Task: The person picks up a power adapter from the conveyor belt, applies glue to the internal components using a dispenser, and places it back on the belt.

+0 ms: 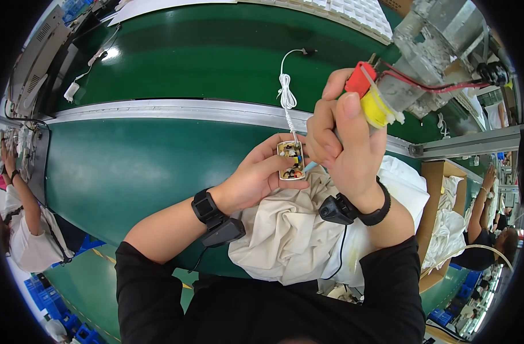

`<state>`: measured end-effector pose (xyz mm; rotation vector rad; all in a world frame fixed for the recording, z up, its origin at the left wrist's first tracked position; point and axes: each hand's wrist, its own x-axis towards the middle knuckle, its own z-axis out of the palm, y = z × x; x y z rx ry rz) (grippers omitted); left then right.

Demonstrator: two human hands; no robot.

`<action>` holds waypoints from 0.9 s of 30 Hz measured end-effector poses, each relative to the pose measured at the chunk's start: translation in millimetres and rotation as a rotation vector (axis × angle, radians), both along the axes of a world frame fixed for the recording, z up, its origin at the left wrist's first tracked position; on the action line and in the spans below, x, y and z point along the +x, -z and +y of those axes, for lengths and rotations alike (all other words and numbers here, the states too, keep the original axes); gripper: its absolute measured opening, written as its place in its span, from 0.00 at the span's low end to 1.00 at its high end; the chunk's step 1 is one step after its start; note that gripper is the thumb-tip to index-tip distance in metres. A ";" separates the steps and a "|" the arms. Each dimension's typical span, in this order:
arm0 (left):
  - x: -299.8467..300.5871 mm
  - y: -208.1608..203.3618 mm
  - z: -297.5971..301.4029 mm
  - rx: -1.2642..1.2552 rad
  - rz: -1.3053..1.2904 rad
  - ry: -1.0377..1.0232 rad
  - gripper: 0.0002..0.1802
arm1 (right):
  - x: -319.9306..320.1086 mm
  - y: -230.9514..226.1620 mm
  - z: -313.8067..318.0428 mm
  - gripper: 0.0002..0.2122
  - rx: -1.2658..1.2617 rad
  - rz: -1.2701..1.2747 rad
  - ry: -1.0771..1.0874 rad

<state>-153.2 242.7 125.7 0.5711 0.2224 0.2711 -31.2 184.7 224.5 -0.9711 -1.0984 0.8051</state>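
Note:
My left hand (256, 172) holds a small open white housing (283, 175), its circuit board (290, 157) facing up. Several small coloured components show on the board, and my thumb lies across its edge. From the housing's far end runs a white cable (286, 94), bundled in the middle and ending in a dark plug (309, 51). My right hand (351, 137) is closed round a grey, crusted metal tool (419, 71), with the thumb and forefinger by its red switch-like block (360, 79) and yellow band (375, 108). A light blue tip (310, 167) sticks out below that hand, beside the board.
Cream cloth (290, 229) and a white sheet lie under my forearms. A metal rail (176, 109) crosses the green bench. Another white cabled part (71, 90) rests at the far left; a white tray (336, 17) stands at the back. At right is a cardboard box (428, 241). Other people work on both sides.

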 end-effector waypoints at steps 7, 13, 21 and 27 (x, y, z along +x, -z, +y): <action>-0.8 0.3 -0.9 0.019 0.001 0.008 0.20 | -0.2 -0.7 -0.5 0.17 0.004 -0.030 0.022; 0.6 -1.7 -1.7 -0.063 -0.070 0.045 0.20 | -2.3 -3.2 -3.4 0.19 -0.026 0.000 0.018; -3.1 -2.9 -1.1 -0.063 -0.125 0.099 0.21 | -8.3 9.5 -3.4 0.20 -0.006 -0.003 -0.044; -5.6 -3.1 -1.3 -0.074 -0.121 0.111 0.22 | -9.5 9.7 -3.6 0.20 -0.011 -0.016 -0.062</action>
